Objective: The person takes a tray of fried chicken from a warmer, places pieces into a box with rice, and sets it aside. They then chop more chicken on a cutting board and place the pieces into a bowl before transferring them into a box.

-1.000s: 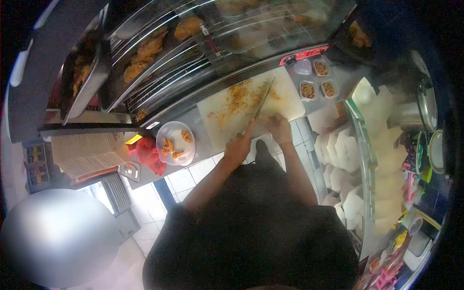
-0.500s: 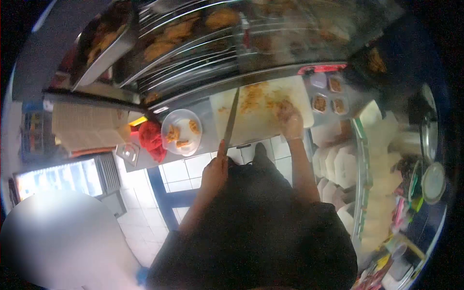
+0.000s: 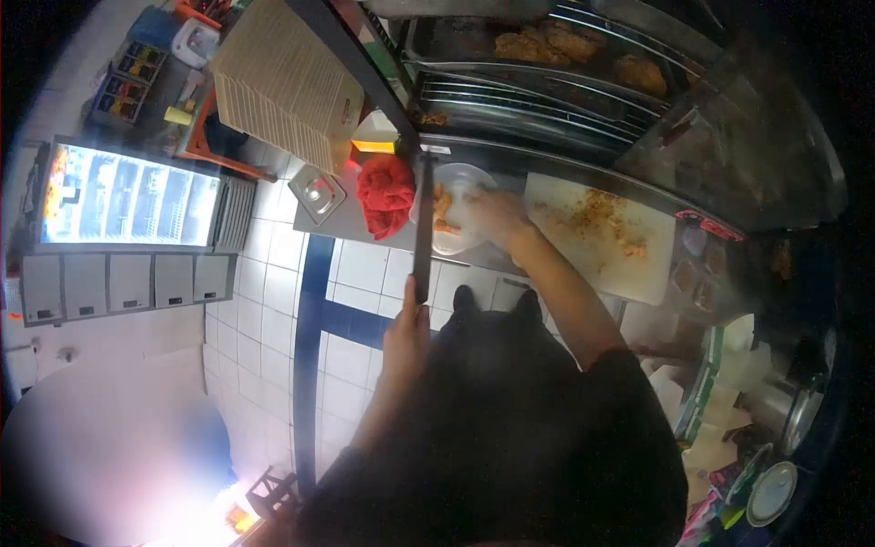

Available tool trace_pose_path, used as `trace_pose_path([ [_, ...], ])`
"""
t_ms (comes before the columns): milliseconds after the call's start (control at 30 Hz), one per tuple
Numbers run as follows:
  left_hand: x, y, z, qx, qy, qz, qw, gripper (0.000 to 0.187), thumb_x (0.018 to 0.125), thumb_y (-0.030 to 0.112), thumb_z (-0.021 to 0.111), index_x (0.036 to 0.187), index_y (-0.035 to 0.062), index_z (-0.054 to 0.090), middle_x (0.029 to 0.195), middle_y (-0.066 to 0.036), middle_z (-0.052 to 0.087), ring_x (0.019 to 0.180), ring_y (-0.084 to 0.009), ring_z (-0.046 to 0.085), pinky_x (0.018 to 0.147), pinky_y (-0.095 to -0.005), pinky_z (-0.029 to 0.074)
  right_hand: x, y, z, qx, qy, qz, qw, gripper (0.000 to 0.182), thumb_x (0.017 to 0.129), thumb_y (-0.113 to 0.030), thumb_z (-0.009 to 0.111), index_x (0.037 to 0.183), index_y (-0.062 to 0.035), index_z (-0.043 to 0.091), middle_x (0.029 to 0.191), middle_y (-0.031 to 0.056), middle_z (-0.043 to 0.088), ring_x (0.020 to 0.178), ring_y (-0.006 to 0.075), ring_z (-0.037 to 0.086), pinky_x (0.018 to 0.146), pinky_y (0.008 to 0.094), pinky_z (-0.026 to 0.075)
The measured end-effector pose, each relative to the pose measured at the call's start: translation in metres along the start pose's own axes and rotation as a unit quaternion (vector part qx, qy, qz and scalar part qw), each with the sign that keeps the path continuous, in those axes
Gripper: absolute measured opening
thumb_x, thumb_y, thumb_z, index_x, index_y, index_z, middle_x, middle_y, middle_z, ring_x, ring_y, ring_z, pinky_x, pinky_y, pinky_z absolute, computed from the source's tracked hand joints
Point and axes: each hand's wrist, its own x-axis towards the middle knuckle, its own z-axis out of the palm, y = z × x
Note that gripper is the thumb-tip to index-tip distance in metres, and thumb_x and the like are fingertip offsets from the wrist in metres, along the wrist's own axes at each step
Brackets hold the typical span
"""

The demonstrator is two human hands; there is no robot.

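Note:
My left hand is closed round the handle of a long knife, whose blade points away from me, in front of the bowl. Over the right side of a round white bowl is my right hand, blurred, its fingertips hidden or smeared. Pieces of fried food lie in the bowl. Right of the bowl, a white cutting board bears brown crumbs and small orange-brown pieces.
A red cloth and a metal lid lie left of the bowl. Behind the counter stands a rack with fried food. Small filled containers sit right of the board. Stacked cartons are at the upper left.
My right hand has moved left from the cutting board to the bowl. The view has turned left, showing more of the fridge and cartons. The knife is still in my left hand, now more upright.

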Motion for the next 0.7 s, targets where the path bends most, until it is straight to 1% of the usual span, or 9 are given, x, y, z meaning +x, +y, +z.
trace_pose_path([
  [33,-0.001,-0.006,-0.004,-0.003,0.031,-0.013,0.999,0.063,0.096,0.011,0.052,0.153,0.0155,0.025,0.083,-0.026,0.065,0.071,-0.0461,0.063,0.062,-0.0531,0.047,0.003,-0.013,-0.019,-0.001,0.002,0.005,1.000,0.030,0.092,-0.030,0.058,0.107,-0.0055,0.068,0.107,0.0117,0.068,0.092,0.0285,0.068,0.083,0.0409,0.054],
  [100,0.000,-0.024,-0.009,0.027,0.068,0.028,0.997,0.065,0.096,0.011,0.052,0.154,0.0173,0.023,0.077,-0.025,0.063,0.068,-0.0441,0.063,0.060,-0.0504,0.047,0.005,-0.034,-0.076,0.021,-0.109,-0.028,0.993,0.031,0.084,-0.036,0.065,0.095,-0.0072,0.071,0.098,0.0143,0.070,0.090,0.0288,0.069,0.083,0.0405,0.054],
  [167,0.001,-0.033,-0.010,0.007,0.054,-0.014,0.998,0.063,0.098,0.012,0.050,0.154,0.0174,0.023,0.076,-0.025,0.063,0.066,-0.0409,0.064,0.059,-0.0479,0.047,0.059,0.003,0.027,-0.006,-0.105,-0.067,0.992,0.033,0.077,-0.039,0.069,0.087,-0.0086,0.073,0.092,0.0155,0.071,0.094,0.0297,0.069,0.085,0.0407,0.054],
  [267,0.002,-0.013,-0.014,-0.040,0.018,-0.066,0.997,0.062,0.099,0.014,0.049,0.155,0.0207,0.023,0.077,-0.023,0.064,0.069,-0.0362,0.066,0.061,-0.0415,0.048,0.040,0.013,0.013,-0.080,-0.064,-0.087,0.991,0.026,0.074,-0.032,0.072,0.088,-0.0099,0.074,0.095,0.0151,0.072,0.097,0.0295,0.069,0.085,0.0410,0.054],
  [333,0.005,-0.003,-0.012,-0.037,-0.005,-0.046,0.998,0.062,0.099,0.013,0.048,0.155,0.0214,0.023,0.080,-0.024,0.064,0.073,-0.0368,0.066,0.064,-0.0415,0.049,0.015,-0.007,-0.041,-0.008,-0.108,-0.042,0.993,0.023,0.071,-0.024,0.074,0.089,-0.0093,0.074,0.096,0.0146,0.072,0.098,0.0292,0.069,0.087,0.0408,0.054],
  [433,0.015,-0.012,-0.007,0.007,-0.022,-0.019,1.000,0.061,0.099,0.012,0.047,0.155,0.0203,0.023,0.085,-0.026,0.064,0.079,-0.0377,0.066,0.070,-0.0421,0.049,0.019,-0.011,-0.033,-0.013,-0.095,-0.037,0.995,0.022,0.071,-0.021,0.075,0.089,-0.0088,0.074,0.095,0.0150,0.072,0.098,0.0291,0.069,0.087,0.0409,0.054],
  [500,0.024,-0.001,-0.007,0.041,-0.019,0.039,0.998,0.056,0.102,0.012,0.042,0.154,0.0123,0.021,0.067,-0.010,0.051,0.057,-0.0157,0.047,0.056,-0.0298,0.042,0.023,-0.008,-0.027,-0.020,-0.087,-0.046,0.995,0.021,0.070,-0.019,0.075,0.088,-0.0082,0.073,0.095,0.0153,0.072,0.098,0.0291,0.069,0.086,0.0410,0.053],
  [567,0.025,0.012,-0.011,0.015,-0.037,0.057,0.998,0.057,0.102,0.012,0.043,0.154,0.0094,0.020,0.066,-0.009,0.048,0.057,-0.0156,0.044,0.056,-0.0291,0.040,0.008,-0.009,-0.051,-0.021,-0.081,-0.047,0.995,0.020,0.070,-0.017,0.075,0.088,-0.0080,0.073,0.094,0.0155,0.072,0.098,0.0290,0.069,0.086,0.0410,0.053],
  [700,0.026,0.030,-0.006,0.035,-0.069,0.095,0.993,0.059,0.101,0.011,0.046,0.154,0.0085,0.021,0.082,-0.019,0.062,0.070,-0.0290,0.062,0.067,-0.0352,0.050,-0.070,0.022,-0.093,0.302,0.080,0.091,0.946,0.022,0.078,-0.018,0.072,0.095,-0.0043,0.070,0.096,0.0180,0.070,0.093,0.0299,0.068,0.081,0.0408,0.053],
])
